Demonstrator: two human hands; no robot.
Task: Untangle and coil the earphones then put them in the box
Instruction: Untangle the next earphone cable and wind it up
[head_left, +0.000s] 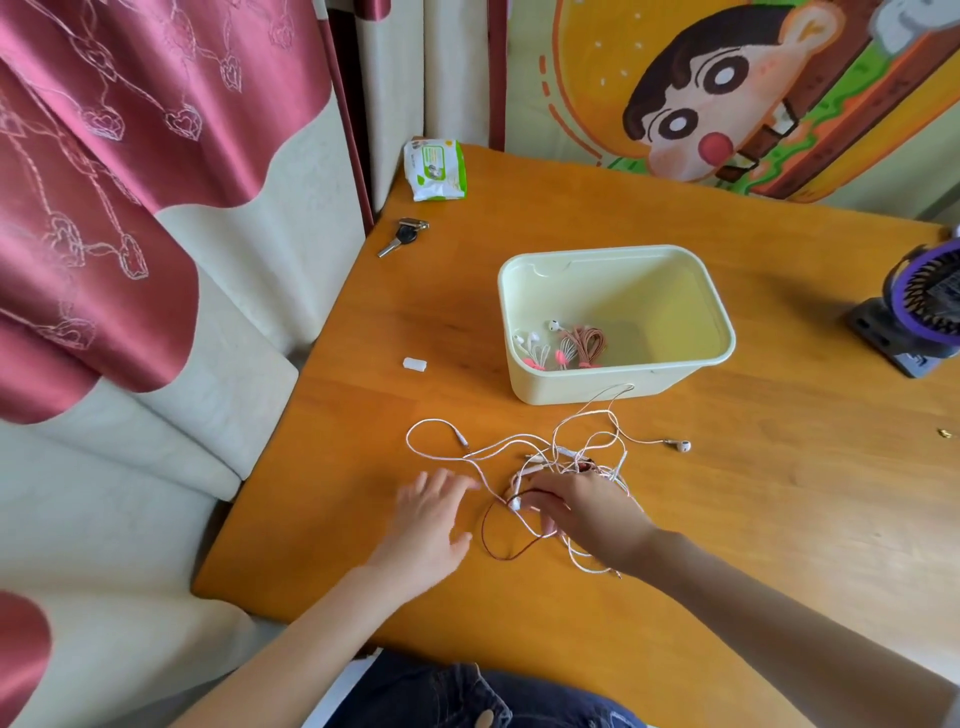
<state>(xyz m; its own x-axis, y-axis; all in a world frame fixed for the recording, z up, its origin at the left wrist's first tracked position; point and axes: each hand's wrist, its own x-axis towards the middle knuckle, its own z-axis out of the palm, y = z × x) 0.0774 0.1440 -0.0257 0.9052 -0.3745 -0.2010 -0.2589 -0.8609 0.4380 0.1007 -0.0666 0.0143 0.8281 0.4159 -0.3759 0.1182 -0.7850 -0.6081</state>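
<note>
**Location.** The tangle (571, 452) lies on the table (753, 545), just in front of the box (730, 338). One loop reaches the near wall of the box. Coils (571, 348) already lie inside the box at its left end.

**Hands.** The right hand (587, 512) sits on the near part of the tangle, its fingers curled down and gripping cords beside a white bud (514, 503). The left hand (434, 525) is spread flat, fingers apart, just left of the tangle. It holds nothing.

**Handling.** The cords are likely very light, thin and limp. They carry no shape of their own and are likely to snag at each crossing. A hard pull is likely to tighten knots and strain the joints at the buds. Take hold at a free end: the loose bud (681, 445) on the right, or the plug (462, 440) on the left loop. Feed that end back through the crossings. A dark cord (485, 535) loops out toward the person and appears to be a separate set.

**Orientation.** The tangle has no single heading. Its spread runs left to right, parallel to the box's near wall, with the plug loop at the left and the loose bud at the right.
</note>
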